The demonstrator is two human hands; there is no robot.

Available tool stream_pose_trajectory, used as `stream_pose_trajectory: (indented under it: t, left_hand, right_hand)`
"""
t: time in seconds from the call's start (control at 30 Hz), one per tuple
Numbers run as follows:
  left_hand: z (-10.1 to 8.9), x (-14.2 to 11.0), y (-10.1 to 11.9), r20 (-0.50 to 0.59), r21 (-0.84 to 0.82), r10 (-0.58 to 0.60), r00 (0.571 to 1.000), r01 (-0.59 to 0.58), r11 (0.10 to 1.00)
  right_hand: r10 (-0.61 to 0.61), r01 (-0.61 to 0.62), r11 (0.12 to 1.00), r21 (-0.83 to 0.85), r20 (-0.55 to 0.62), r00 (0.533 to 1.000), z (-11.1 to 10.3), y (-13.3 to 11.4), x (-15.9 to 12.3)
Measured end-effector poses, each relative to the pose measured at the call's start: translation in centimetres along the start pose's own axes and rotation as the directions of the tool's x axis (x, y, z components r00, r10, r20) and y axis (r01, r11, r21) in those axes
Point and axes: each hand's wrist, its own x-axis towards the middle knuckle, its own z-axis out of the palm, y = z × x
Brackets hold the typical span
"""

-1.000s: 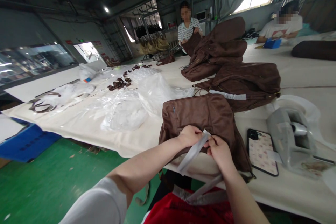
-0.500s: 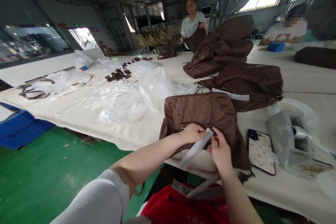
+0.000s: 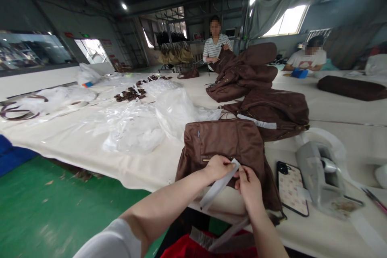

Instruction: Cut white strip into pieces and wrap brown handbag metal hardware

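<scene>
A brown bag (image 3: 223,137) lies in front of me at the table edge, with a gold-coloured zip on its face. Across its lower part slants a flat, whitish wrapping strip (image 3: 216,192), its upper end between my hands. My left hand (image 3: 220,168) is closed, pinching the strip near that end. Close to its right, my right hand (image 3: 249,185) has bent fingers pressed together at the strip's edge. What exactly the right fingertips hold is partly hidden. A second pale strip (image 3: 231,234) hangs lower, over my red clothing.
To the right lie a patterned phone (image 3: 292,188) and a grey tape dispenser (image 3: 317,173). More brown bags (image 3: 272,109) are piled behind. Clear plastic bags (image 3: 133,129) spread leftward. Across the table stands a co-worker (image 3: 217,46) handling a brown bag; another person (image 3: 308,56) sits at right.
The view has tilted up and shifted slightly right. Both my hands stay at the strip's upper end, with little change in their grip. The standing co-worker's hands have moved on the brown bag.
</scene>
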Motion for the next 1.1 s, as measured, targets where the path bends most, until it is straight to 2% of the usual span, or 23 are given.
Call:
stream_pose_trajectory:
  t: [0.13, 0.27, 0.4, 0.5, 0.57, 0.63, 0.7, 0.8, 0.87, 0.9, 0.93, 1.0, 1.03, 1.1]
  left_hand:
    - [0.4, -0.3, 0.0, -0.058, 0.057, 0.004, 0.998, -0.001, 0.998]
    - [0.3, -0.7, 0.3, -0.105, 0.175, 0.024, 0.994, -0.005, 0.985]
    - [0.1, -1.6, 0.6, -0.18, 0.355, 0.113, 0.977, -0.042, 0.934]
    - [0.7, -2.6, 0.2, -0.163, 0.463, 0.206, 0.965, -0.11, 0.879]
    - [1.6, -3.3, -0.4, -0.116, 0.591, 0.303, 0.946, -0.179, 0.787]
    - [2.5, -3.8, -1.2, -0.07, 0.754, 0.4, 0.914, -0.214, 0.621]
    - [3.3, -4.1, -1.8, -0.042, 0.866, 0.461, 0.886, -0.198, 0.46]
    - [3.8, -4.2, -2.2, -0.019, 0.896, 0.488, 0.873, -0.202, 0.396]
    - [3.7, -4.1, -2.0, -0.015, 0.863, 0.474, 0.88, -0.228, 0.451]
    - [3.4, -3.9, -1.8, -0.041, 0.822, 0.445, 0.894, -0.223, 0.524]
    - [3.1, -3.8, -1.6, -0.09, 0.753, 0.395, 0.914, -0.197, 0.628]
    - [2.1, -3.4, -1.1, -0.153, 0.498, 0.206, 0.966, -0.105, 0.861]
    - [1.6, -3.2, -0.8, -0.133, 0.353, 0.107, 0.985, -0.054, 0.934]
    - [0.6, -2.7, -0.4, -0.032, 0.152, -0.006, 0.999, 0.011, 0.988]
  right_hand:
    - [0.03, -0.03, 1.0, 0.004, 0.082, 0.996, 0.1, -0.5, 0.5]
    - [0.03, -0.031, 1.0, 0.001, 0.108, 0.994, 0.5, -0.8, 0.8]
    - [0.023, -0.024, 1.0, 0.008, 0.087, 0.996, 1.3, -1.1, 1.1]
    - [0.023, -0.025, 0.999, 0.039, 0.069, 0.997, 2.0, -1.2, 1.6]
    - [0.029, -0.033, 0.998, 0.06, 0.067, 0.997, 2.2, -1.2, 1.9]
    - [0.033, -0.039, 0.996, 0.081, 0.076, 0.997, 2.3, -1.0, 2.1]
    - [0.034, -0.044, 0.994, 0.103, 0.096, 0.995, 2.1, -0.9, 2.1]
    - [0.038, -0.057, 0.989, 0.137, 0.135, 0.99, 1.9, -0.9, 1.8]
    - [0.032, -0.055, 0.986, 0.154, 0.151, 0.988, 1.7, -1.0, 1.4]
    - [0.025, -0.05, 0.986, 0.161, 0.154, 0.988, 1.6, -1.1, 1.2]
    - [0.016, -0.042, 0.985, 0.165, 0.155, 0.988, 1.6, -1.2, 1.0]
    - [0.0, -0.026, 0.986, 0.167, 0.156, 0.988, 1.4, -1.4, 0.9]
    - [-0.006, -0.02, 0.986, 0.165, 0.158, 0.987, 1.4, -1.4, 1.0]
    - [-0.015, -0.01, 0.988, 0.152, 0.163, 0.987, 1.5, -1.3, 1.2]
